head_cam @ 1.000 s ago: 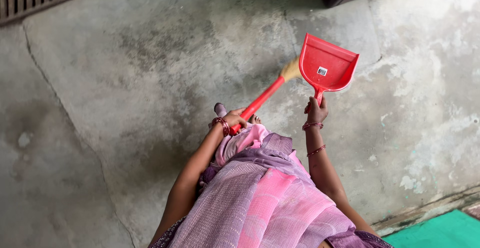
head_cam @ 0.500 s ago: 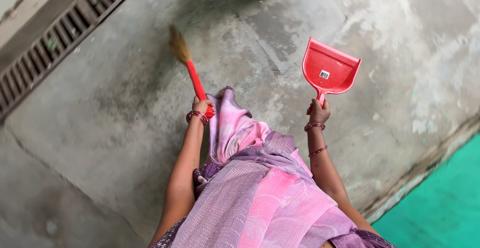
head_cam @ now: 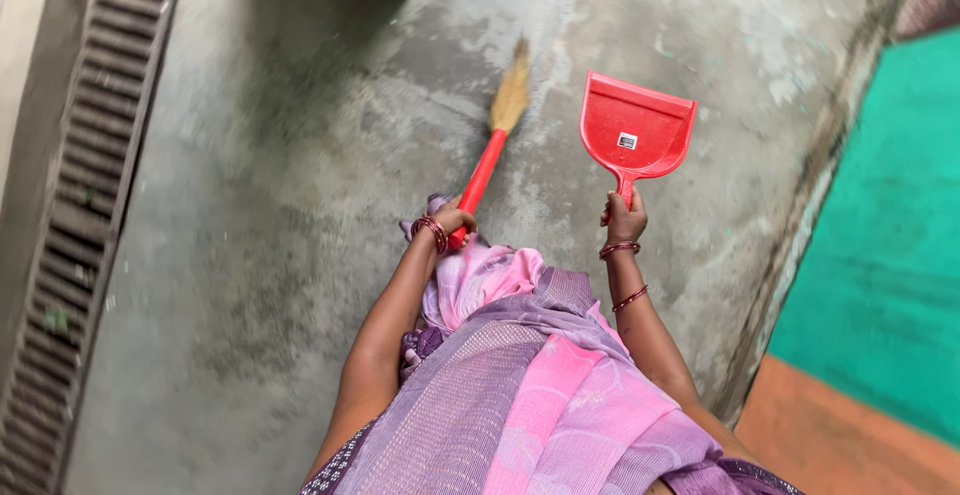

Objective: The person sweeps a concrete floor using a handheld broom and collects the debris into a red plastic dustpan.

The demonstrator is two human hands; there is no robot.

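The broom (head_cam: 495, 145) has a red handle and a tuft of pale straw bristles. Its handle runs from the left hand (head_cam: 455, 220) up and slightly to the right, so the bristles sit well ahead of the fingers, over the grey concrete floor (head_cam: 300, 155). The bristle end is blurred, and whether it touches the floor cannot be told. The left hand's fingers are curled shut around the lower end of the handle; the red stick comes out above the knuckles and only a short stub shows below the hand. Dark red bangles circle that wrist.

Just to the right of the broom, apart from it, is the red dustpan (head_cam: 637, 127), held upright with its open scoop facing the camera and a small white sticker on its inner face. Its short handle drops straight down into the right hand (head_cam: 625, 220), whose fingers are closed in a fist around it, so the whole pan stands above the fingers. Bangles sit on this wrist too, and another lower on the forearm.

Below both hands spreads the person's pink and purple draped cloth (head_cam: 540, 385). A long metal drain grate (head_cam: 90, 185) runs down the left edge of the floor. On the right a green surface (head_cam: 890, 225) borders the concrete, with an orange-brown strip (head_cam: 840, 445) below it.
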